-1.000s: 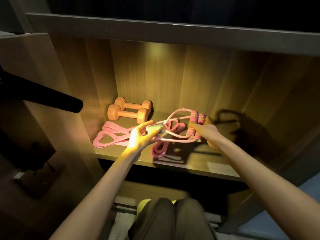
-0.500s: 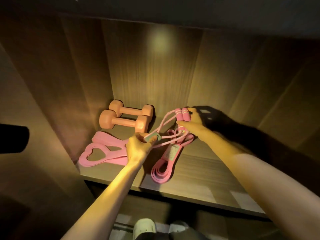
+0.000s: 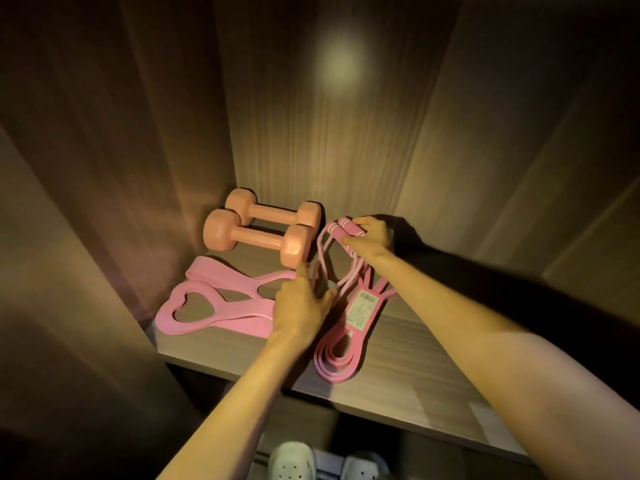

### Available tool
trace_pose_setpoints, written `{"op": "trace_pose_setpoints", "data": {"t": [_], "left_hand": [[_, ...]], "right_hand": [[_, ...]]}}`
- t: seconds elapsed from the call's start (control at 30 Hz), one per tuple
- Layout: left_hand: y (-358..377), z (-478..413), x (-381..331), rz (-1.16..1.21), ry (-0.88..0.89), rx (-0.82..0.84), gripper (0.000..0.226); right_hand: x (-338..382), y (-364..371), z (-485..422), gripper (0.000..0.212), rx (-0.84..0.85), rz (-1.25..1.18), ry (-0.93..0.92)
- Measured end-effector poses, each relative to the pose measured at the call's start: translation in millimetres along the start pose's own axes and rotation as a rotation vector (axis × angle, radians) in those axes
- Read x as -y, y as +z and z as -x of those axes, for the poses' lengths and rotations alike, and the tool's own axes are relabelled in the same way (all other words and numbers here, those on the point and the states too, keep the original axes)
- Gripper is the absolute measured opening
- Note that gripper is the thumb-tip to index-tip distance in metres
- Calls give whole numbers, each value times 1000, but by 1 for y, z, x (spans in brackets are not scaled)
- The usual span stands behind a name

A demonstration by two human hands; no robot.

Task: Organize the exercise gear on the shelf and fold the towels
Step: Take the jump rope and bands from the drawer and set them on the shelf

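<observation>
A pink jump rope [image 3: 329,251] lies stretched over the wooden shelf [image 3: 408,355]. My right hand [image 3: 369,235] grips its two pink handles near the back wall. My left hand [image 3: 301,303] holds the looped cord end low on the shelf, fingers curled over it. Two orange dumbbells [image 3: 263,233] lie side by side in the back left corner. A pink figure-eight stretch band [image 3: 207,306] with heart-shaped holes lies at the front left. A coiled pink resistance band [image 3: 346,341] with a label lies under my right forearm.
The shelf is a wooden cubby with a side wall [image 3: 121,185] on the left and a back panel [image 3: 311,133]. Its right half is in deep shadow. White shoes [image 3: 325,462] show on the floor below the shelf edge.
Both hands moved deeper into the shelf with the jump rope and lowered it. The right hand carried the handles toward the back wall beside the dumbbells. The camera came closer.
</observation>
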State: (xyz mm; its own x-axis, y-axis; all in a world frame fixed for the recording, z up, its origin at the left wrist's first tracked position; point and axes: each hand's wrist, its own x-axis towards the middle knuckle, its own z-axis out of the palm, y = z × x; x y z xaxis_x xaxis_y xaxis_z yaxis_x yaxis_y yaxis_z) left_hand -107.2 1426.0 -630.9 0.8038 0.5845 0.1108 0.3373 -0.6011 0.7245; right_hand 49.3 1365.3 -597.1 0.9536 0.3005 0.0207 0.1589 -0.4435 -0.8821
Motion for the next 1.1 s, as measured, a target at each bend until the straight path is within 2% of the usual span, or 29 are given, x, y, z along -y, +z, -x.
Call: {"op": "trace_pose_setpoints", "data": {"t": [0.17, 0.27, 0.33, 0.4, 0.47, 0.6, 0.7, 0.8, 0.87, 0.93, 1.0, 1.1], "left_hand": [[6, -5, -6, -332, 2, 90, 37], [5, -6, -7, -458, 18, 112, 37], [6, -5, -5, -452, 33, 94, 36], [7, -1, -5, -441, 48, 75, 34], [6, 1, -8, -461, 45, 66, 35], [2, -1, -11, -463, 57, 60, 37], [1, -3, -11, -473, 173, 67, 47], [4, -10, -7, -606, 370, 105, 62], [4, -12, -5, -640, 432, 223, 68], [2, -9, -7, -631, 424, 339, 68], [1, -6, -9, -611, 384, 377, 63], [-1, -5, -8, -626, 356, 340, 53]], "right_hand": [[-11, 19, -11, 43, -13, -61, 29], [-23, 21, -14, 41, 10, 250, -23], [-23, 16, -14, 40, 47, 482, -141], [-21, 7, -12, 42, 125, 631, -169], [-24, -5, -9, 45, 178, 614, -123], [-26, -34, 22, 46, 73, 388, -115], [-36, -47, 52, 45, 221, 153, -16], [-52, -56, 73, 51, 418, 203, -30], [-61, -61, 82, 64, 517, 258, -48], [-72, -62, 87, 78, 527, 439, -145], [-80, -62, 87, 89, 522, 534, -213], [-81, -56, 84, 97, 568, 562, -155]]}}
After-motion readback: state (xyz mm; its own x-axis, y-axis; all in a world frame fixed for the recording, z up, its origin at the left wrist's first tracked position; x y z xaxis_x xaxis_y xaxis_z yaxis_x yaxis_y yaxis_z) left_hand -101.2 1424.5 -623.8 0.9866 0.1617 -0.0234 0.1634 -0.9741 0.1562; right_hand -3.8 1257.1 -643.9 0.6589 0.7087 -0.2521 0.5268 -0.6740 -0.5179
